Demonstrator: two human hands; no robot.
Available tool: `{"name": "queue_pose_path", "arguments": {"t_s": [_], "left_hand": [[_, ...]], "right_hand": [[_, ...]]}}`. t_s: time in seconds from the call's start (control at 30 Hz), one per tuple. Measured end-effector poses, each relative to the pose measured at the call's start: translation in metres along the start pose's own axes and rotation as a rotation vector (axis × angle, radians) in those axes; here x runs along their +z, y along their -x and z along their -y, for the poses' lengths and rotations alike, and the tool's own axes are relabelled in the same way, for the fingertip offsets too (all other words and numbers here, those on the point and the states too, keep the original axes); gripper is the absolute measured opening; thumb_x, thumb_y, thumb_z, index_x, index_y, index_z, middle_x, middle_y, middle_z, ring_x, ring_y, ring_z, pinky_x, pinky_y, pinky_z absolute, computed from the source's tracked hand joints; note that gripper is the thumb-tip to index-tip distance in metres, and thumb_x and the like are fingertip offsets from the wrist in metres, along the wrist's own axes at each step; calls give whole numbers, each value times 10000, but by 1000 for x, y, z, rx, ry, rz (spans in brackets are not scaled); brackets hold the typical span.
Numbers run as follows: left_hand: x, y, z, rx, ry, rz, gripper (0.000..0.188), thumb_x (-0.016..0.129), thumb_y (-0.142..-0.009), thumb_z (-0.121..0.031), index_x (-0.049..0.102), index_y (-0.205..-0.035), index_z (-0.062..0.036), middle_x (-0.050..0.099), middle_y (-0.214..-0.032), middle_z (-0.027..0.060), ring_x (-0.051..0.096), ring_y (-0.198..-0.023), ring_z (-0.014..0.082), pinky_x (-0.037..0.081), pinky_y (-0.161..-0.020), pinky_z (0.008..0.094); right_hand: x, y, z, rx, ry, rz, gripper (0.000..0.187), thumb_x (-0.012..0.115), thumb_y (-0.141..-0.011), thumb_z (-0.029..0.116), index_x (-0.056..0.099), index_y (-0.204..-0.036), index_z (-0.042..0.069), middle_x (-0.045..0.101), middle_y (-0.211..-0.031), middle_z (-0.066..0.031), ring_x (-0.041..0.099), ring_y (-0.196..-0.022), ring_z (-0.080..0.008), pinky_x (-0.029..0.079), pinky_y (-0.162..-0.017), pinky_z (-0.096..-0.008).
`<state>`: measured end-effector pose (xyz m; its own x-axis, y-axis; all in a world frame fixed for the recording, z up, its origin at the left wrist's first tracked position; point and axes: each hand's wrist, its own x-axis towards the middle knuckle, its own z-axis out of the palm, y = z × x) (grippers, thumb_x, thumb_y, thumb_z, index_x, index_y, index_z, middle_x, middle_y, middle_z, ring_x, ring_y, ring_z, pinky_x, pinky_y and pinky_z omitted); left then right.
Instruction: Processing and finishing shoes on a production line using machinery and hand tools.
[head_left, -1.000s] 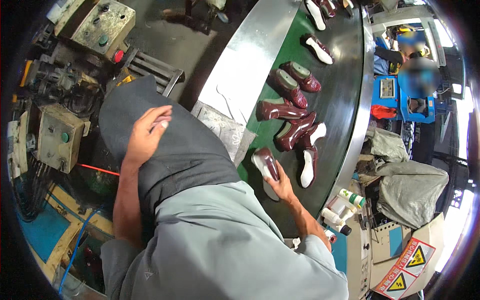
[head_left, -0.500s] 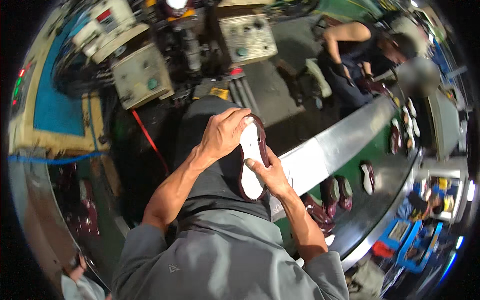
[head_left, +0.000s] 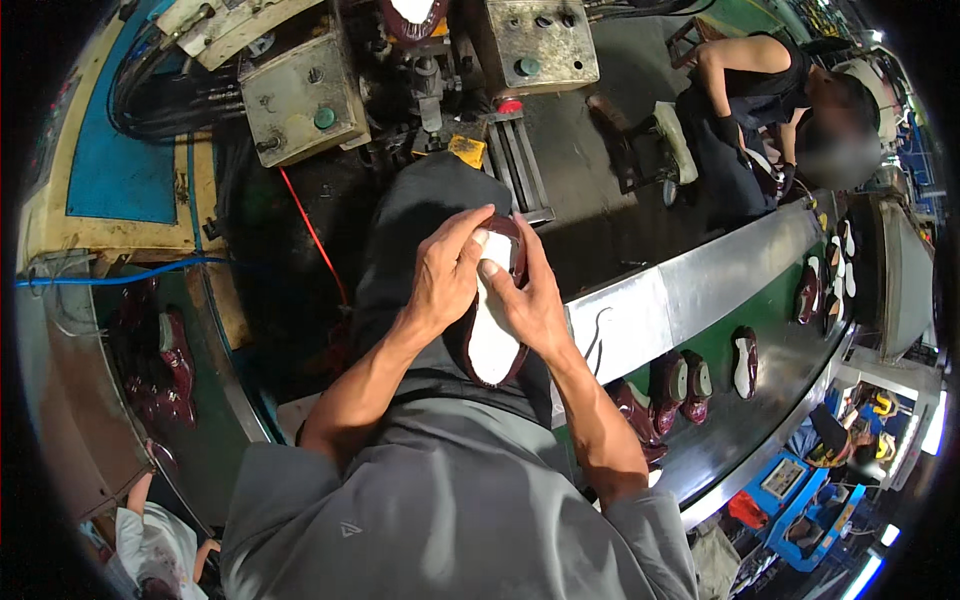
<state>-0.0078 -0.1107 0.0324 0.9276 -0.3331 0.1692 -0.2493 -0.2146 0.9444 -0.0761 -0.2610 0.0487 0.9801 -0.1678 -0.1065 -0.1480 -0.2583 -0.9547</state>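
Observation:
A dark burgundy shoe upper (head_left: 520, 352) lies bottom up over my lap, with a white insole (head_left: 490, 345) covering its underside. Its far end is gripped between both hands. My left hand (head_left: 445, 272) wraps the left side there, fingertips at the far tip and thumb on the insole. From the right, my right hand (head_left: 530, 300) closes around the other edge, its thumb pressed on the white surface and its fingers reaching up to the far tip. What fills the inside of the shoe cannot be seen.
Ahead stands a machine with two control boxes (head_left: 305, 100) and another burgundy shoe (head_left: 415, 14) on it. A metal ledge (head_left: 655, 312) borders a green conveyor (head_left: 715, 335) carrying several shoes. More shoes (head_left: 176, 360) lie at left. A co-worker (head_left: 750, 105) bends over a shoe at far right.
My right hand has slid from the shoe's middle up to its far end, beside the left hand. The view has shifted, and the co-worker's hands have moved.

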Motion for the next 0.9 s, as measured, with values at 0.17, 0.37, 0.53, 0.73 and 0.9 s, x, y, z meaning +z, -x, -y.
{"name": "queue_pose_path", "arguments": {"t_s": [0.17,0.37,0.53,0.73,0.9], "left_hand": [[14,5,5,109,-38,-76,294,602,-1077,-58,705,-1331,47,732,-1288,256,739,-1155,392,597,-977,423],[3,4,4,47,161,54,330,609,-1110,-151,693,-1356,53,688,-1421,214,663,-1331,319,523,-1131,409],[-7,-2,20,-267,1077,340,593,477,-1164,-478,629,-1457,14,584,-1551,118,529,-1458,219,392,-1245,408],[-9,-17,8,-350,1072,504,544,471,-1174,-469,639,-1389,1,636,-1424,84,577,-1347,187,416,-1198,361],[-6,-13,0,-190,739,431,461,462,-1186,-409,622,-1356,-11,634,-1351,80,574,-1293,180,421,-1164,351]], "right_hand": [[4,7,-20,-30,11,-43,752,748,-1027,221,389,-1642,-25,589,-1531,-249,587,-1400,-318,441,-1192,-416],[-13,19,-18,33,-325,47,727,698,-1055,226,379,-1671,6,475,-1658,-208,451,-1542,-310,356,-1266,-410],[-35,-2,-20,82,-632,224,896,455,-1104,684,348,-1690,15,451,-1663,-161,453,-1517,-262,351,-1273,-413],[-25,-30,13,181,-572,308,782,386,-1150,637,470,-1630,26,618,-1495,-156,569,-1386,-244,410,-1211,-384],[-20,-23,8,48,-522,235,614,553,-1133,548,650,-1430,20,659,-1367,-89,604,-1267,-182,464,-1116,-342]]}}
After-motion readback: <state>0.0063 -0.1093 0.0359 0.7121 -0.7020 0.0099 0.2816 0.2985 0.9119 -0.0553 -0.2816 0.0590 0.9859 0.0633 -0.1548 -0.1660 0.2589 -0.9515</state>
